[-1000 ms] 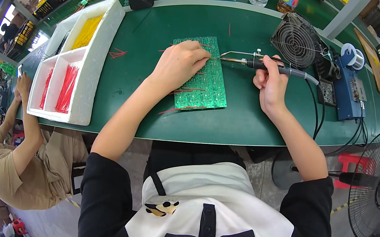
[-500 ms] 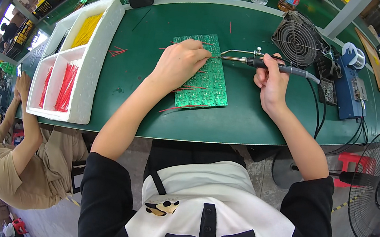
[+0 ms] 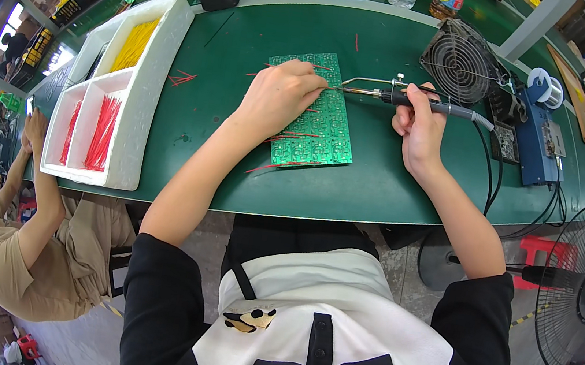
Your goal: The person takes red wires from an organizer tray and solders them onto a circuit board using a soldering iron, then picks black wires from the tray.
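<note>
1. The left hand [image 3: 279,97] is lying palm down on the green circuit board [image 3: 311,111], its fingers curled together and pinching a thin red wire at the board's upper part.
2. The right hand [image 3: 416,125] is gripping a soldering iron [image 3: 403,99] by its dark handle, fingers wrapped around it, the tip pointing left toward the left hand's fingertips.
3. The board is lying flat on the green table [image 3: 237,42], near its middle.
4. A white foam tray [image 3: 158,54] holding red and yellow wires is sitting well to the left.
</note>
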A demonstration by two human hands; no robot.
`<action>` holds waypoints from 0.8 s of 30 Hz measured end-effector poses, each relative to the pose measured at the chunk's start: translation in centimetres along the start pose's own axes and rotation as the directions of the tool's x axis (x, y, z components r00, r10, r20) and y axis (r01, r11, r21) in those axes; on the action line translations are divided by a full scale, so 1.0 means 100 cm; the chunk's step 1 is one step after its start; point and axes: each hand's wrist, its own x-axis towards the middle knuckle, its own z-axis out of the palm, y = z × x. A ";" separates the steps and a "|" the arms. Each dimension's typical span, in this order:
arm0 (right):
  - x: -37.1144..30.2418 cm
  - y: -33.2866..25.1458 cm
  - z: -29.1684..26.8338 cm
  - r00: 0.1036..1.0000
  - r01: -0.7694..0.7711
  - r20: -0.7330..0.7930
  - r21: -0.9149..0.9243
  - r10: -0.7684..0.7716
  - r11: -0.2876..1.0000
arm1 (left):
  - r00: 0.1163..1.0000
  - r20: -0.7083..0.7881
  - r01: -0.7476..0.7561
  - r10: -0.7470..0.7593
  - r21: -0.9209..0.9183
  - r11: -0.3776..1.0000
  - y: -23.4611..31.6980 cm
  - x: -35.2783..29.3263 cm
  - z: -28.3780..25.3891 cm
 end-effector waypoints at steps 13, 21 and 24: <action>-0.003 0.000 -0.001 0.994 0.065 0.090 -0.053 -0.060 0.996 | 1.000 -0.006 -0.008 0.008 -0.001 1.000 0.000 0.001 0.001; 0.000 0.001 -0.002 0.995 0.103 -0.014 0.000 -0.103 0.995 | 1.000 0.023 -0.014 0.013 0.021 1.000 -0.003 0.000 0.001; 0.002 0.001 -0.002 0.996 0.093 -0.016 0.011 -0.093 0.996 | 1.000 0.024 -0.002 0.002 0.019 1.000 -0.002 0.000 -0.002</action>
